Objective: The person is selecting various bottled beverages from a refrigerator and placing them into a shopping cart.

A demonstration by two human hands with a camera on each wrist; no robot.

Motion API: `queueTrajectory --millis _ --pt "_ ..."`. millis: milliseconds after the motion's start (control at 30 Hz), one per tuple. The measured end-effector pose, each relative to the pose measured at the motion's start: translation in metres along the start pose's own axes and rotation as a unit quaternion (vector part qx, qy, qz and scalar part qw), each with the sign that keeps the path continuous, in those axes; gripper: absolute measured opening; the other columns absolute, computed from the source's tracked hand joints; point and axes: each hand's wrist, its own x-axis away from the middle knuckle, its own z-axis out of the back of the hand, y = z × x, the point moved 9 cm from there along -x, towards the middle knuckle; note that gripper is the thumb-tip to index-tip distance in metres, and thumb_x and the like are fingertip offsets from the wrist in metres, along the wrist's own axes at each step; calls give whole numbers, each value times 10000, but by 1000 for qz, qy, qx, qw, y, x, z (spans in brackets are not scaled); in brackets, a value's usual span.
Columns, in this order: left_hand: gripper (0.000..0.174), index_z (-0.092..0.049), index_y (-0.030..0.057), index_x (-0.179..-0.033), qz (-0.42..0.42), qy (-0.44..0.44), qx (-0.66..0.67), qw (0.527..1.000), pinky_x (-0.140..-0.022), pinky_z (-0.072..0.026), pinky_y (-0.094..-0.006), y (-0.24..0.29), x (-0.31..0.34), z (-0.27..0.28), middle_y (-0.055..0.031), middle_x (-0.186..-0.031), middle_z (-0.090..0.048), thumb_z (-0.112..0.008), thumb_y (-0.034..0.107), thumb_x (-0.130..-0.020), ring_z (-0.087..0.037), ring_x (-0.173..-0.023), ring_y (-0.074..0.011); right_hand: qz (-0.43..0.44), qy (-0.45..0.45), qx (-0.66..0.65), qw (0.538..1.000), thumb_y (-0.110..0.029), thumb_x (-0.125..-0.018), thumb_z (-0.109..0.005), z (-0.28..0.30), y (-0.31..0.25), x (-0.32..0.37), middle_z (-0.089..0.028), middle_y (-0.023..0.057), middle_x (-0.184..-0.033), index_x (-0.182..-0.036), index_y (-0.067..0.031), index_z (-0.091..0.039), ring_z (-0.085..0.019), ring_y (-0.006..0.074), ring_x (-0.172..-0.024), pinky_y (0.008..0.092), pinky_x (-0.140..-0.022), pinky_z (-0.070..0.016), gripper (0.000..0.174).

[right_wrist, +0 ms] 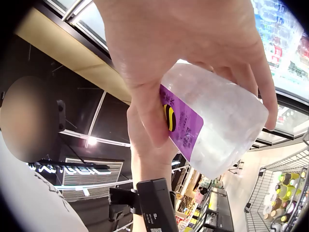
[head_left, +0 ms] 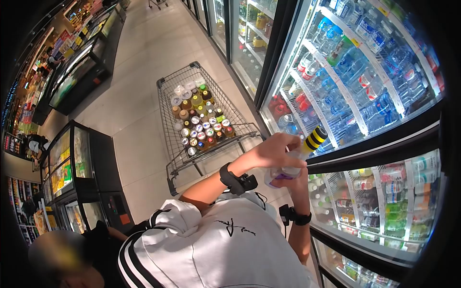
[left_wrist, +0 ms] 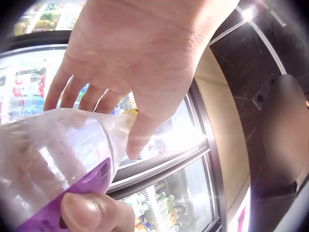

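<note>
A clear plastic bottle [head_left: 277, 178] with a purple label is tilted in front of the person's chest, its yellow-and-black banded top [head_left: 315, 139] toward the fridge. My left hand [head_left: 274, 151] grips it at the neck end. In the left wrist view the left thumb [left_wrist: 139, 137] lies by the narrowing neck, and the other fingers pass behind the bottle. My right hand [right_wrist: 193, 43] holds the body, its thumb [right_wrist: 152, 116] on the purple label [right_wrist: 181, 121]. The bottle's base faces the right wrist camera.
A wire shopping cart [head_left: 162, 108] full of bottles and lidded cups stands ahead. Lit drink fridges [head_left: 355, 139] line the right side. Low freezer cabinets [head_left: 89, 168] stand on the left across the tiled floor [head_left: 137, 149]. Another person [head_left: 62, 259] is close at the lower left.
</note>
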Motion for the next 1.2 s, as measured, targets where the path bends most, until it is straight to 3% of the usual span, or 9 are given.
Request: queueTrajectory --millis 167,267,367,500,633,967,1067,1133,1200 --pt "499 -645 -25 -1013 31 17 18 999 -783 -493 -364 -7 -3 -8 -150 -931 -659 -811 349 -729 -645 -879 -272 -19 22 24 999 10 -577 -860 13 6 0 -687 41 -971 -1096 -2 -638 -666 135 -886 290 -788 -540 565" --pt "533 -640 -1 -1139 11 22 45 999 -867 -505 -355 3 -4 -7 -117 -999 -694 -798 357 -777 -650 -945 -210 -23 18 34 999 15 -591 -861 15 8 -1 -678 36 -964 -1087 -9 -628 -665 139 -869 291 -776 -541 549" --pt "482 -656 20 -1118 29 40 45 998 -820 -498 -338 5 -6 -2 -93 -952 -690 -802 319 -770 -640 -892 -187 -35 -16 52 998 15 -599 -860 7 16 -2 -671 31 -959 -1073 -18 -623 -663 142 -865 294 -772 -539 531" --pt "397 -628 -11 -881 6 55 22 998 -711 -471 -328 4 4 4 -83 -755 -602 -838 291 -731 -581 -737 -178 -31 -62 100 993 4 -588 -860 4 32 -7 -666 35 -966 -1104 -15 -610 -655 159 -907 313 -807 -522 573" --pt "389 -630 -6 -867 23 111 36 993 -691 -466 -320 4 23 19 -75 -756 -606 -840 290 -726 -568 -722 -170 -41 -101 82 991 9 -584 -857 -14 36 -13 -660 54 -1023 -1126 -8 -598 -651 177 -949 329 -832 -517 601" --pt "320 -682 28 -942 -9 173 22 985 -654 -439 -273 9 32 36 -22 -754 -590 -834 243 -760 -517 -691 -104 -31 -140 33 989 30 -633 -850 -32 25 -4 -625 54 -1098 -1287 -35 -484 -648 175 -973 327 -843 -534 751" --pt "243 -688 54 -1020 52 134 237 961 -650 -408 -206 -6 24 21 84 -799 -594 -803 134 -821 -479 -750 0 -2 -159 -23 987 19 -659 -840 -29 24 -3 -619 52 -1097 -1309 -41 -467 -646 167 -968 318 -848 -538 752" --pt "229 -650 -4 -1004 60 154 162 973 -621 -448 -237 -6 21 26 36 -820 -640 -763 147 -876 -547 -735 -34 -26 -157 -38 987 -20 -681 -843 -27 6 5 -619 53 -1105 -1317 -46 -465 -642 164 -981 321 -861 -538 740" --pt "248 -647 0 -1062 92 153 239 954 -609 -441 -222 -22 15 18 43 -803 -632 -734 169 -903 -541 -720 -26 -27 -114 -74 990 -15 -655 -840 -18 7 10 -637 26 -1083 -1302 -46 -509 -646 147 -982 314 -853 -544 727"
